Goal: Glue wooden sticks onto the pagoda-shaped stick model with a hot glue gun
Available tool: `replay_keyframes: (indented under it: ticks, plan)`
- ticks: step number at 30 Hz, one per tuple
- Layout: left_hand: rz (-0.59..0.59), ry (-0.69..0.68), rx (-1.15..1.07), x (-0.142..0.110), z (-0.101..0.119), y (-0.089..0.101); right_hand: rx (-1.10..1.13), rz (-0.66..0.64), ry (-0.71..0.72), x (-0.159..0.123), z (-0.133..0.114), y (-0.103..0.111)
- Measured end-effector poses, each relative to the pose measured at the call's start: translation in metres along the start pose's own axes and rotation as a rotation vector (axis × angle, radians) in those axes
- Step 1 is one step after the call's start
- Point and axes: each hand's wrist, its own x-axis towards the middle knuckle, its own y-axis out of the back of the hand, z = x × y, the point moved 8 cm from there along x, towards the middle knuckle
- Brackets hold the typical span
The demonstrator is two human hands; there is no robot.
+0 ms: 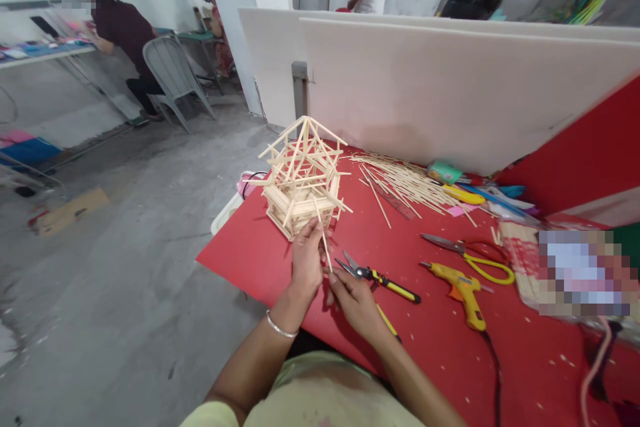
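A thin wooden stick runs between my two hands, tilted, its upper end reaching in front of the small stick-built house model. My left hand is closed with thumb and fingers pinching the stick near its middle. Its lower end sits in the fingertips of my right hand, which is closed too. The model, a many-sided frame with a pointed open roof, stands on the red table just beyond my left hand. Yellow-and-black cutting pliers lie with jaws apart beside my right hand.
A yellow glue gun with a dark cord and yellow-and-red scissors lie to the right. Behind them are a pile of loose sticks and a yellow cutter. White boards border the table's back. A person sits at far left.
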Motion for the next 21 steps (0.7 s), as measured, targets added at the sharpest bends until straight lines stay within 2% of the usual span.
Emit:
replay_keyframes:
  ticks: [21]
  plan:
    - [0.005, -0.014, -0.012, 0.0013, 0.0003, -0.0005, -0.001, -0.003, -0.003, -0.0006, 0.0012, 0.0005]
